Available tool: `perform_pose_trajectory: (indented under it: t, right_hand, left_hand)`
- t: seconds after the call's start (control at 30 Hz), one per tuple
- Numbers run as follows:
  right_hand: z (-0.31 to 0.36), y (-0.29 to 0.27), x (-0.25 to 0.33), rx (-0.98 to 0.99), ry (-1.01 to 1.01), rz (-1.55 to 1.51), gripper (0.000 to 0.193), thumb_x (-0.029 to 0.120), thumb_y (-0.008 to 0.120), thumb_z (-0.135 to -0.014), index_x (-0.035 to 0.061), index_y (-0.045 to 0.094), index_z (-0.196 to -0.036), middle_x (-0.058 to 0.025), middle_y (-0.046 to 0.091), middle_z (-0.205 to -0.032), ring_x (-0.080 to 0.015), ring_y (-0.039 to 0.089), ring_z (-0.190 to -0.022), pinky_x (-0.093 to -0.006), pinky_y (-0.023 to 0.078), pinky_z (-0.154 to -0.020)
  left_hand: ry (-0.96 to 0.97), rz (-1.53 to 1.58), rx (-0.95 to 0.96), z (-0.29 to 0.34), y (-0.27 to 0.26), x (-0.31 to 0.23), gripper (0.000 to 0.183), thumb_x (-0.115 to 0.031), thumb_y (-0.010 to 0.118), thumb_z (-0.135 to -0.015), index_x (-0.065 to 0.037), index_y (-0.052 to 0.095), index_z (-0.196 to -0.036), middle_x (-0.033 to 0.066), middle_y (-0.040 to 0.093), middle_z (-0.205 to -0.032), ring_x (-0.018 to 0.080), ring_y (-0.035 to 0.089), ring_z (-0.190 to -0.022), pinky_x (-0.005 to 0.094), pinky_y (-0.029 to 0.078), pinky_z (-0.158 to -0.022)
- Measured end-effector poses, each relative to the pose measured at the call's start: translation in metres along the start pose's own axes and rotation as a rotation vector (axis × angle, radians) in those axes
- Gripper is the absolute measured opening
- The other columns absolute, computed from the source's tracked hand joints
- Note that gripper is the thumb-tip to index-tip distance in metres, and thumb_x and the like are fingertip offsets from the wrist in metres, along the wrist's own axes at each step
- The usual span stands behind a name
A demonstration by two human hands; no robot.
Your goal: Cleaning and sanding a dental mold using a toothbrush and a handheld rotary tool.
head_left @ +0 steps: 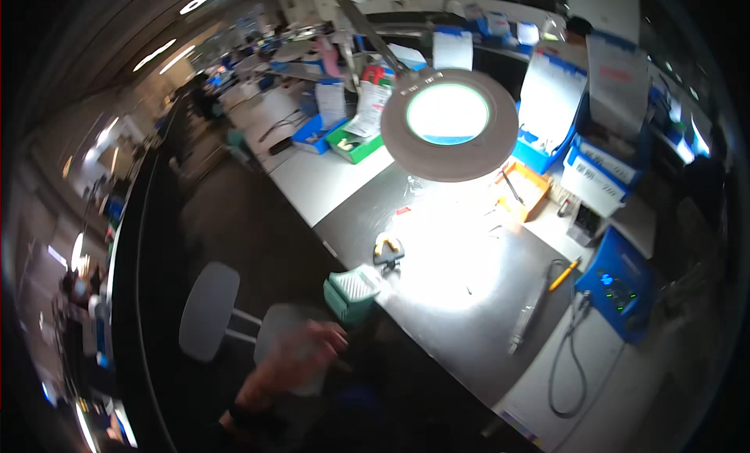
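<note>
Blurred with motion, one hand shows low in the view with a dark band at the wrist; it looks like the left, though I can't be sure. Its fingers seem spread against a pale, translucent sheet or bag, but whether they close on it or only touch it cannot be told. No other hand is in view.

Just beyond, a small green box sits at the bench's near corner, close to the fingertips but apart from them. Judging by this, work on the bench looks barely begun: the lit mat under the ring magnifier lamp holds little, and a tape dispenser and a pen-like tool lie untouched. Farther off stand blue bins and a stool.
</note>
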State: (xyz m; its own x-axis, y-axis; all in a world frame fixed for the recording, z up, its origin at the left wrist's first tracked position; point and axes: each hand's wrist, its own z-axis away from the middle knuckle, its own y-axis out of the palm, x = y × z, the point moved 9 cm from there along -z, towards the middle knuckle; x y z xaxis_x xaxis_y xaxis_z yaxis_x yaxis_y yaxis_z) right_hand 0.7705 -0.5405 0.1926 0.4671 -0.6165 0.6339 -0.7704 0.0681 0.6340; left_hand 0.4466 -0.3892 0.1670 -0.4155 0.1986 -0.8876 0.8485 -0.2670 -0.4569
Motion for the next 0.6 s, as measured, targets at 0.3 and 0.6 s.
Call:
perform_pose_trajectory:
  t: [0.3, 0.6]
  right_hand:
    - [-0.002, 0.007, -0.16, -0.234, 0.118, 1.07, 0.046, 0.036, 0.051, -0.096, -0.0079, 0.058, -0.106, -0.0239, 0.061, -0.098, -0.0319, 0.061, -0.087, -0.0414, 0.05, -0.076]
    - [0.081, -0.024, -0.199, -0.42, -0.408, 0.776, 0.053, 0.048, 0.037, -0.1, 0.0027, 0.055, -0.119, -0.0211, 0.054, -0.115, -0.0318, 0.056, -0.103, -0.044, 0.044, -0.093]
  left_hand:
    - [0.124, -0.645, 0.424, -0.214, -0.086, 0.116, 0.032, -0.012, 0.066, -0.086, -0.002, 0.059, -0.115, 0.0148, 0.062, -0.107, 0.0304, 0.062, -0.1, 0.035, 0.05, -0.085]
    - [1.049, -0.254, 0.598, -0.226, -0.165, 0.154, 0.013, -0.007, 0.06, -0.084, -0.002, 0.062, -0.096, 0.011, 0.061, -0.085, 0.0211, 0.061, -0.078, 0.0319, 0.049, -0.065]
